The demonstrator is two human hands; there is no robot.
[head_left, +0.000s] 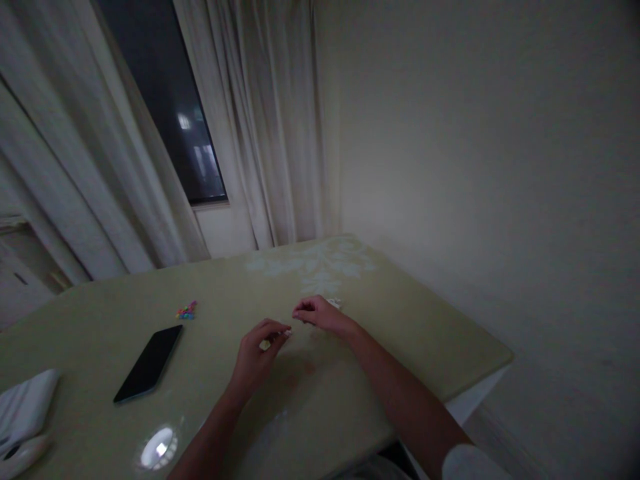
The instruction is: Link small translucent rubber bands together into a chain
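Note:
Near the middle of the table, my left hand (260,347) pinches a small whitish piece (287,332) between thumb and fingertips. My right hand (317,313) is a little farther forward and to the right, its fingers pressed together; anything held there is too small to make out. The two hands are apart. Just behind my right hand lies a small white item (334,303), partly covered by the hand.
A pile of small colourful pieces (187,311) lies left of my hands. Nearer is a black phone (149,364). White objects (27,408) sit at the left edge of the greenish table (425,327). Curtains and a wall stand behind.

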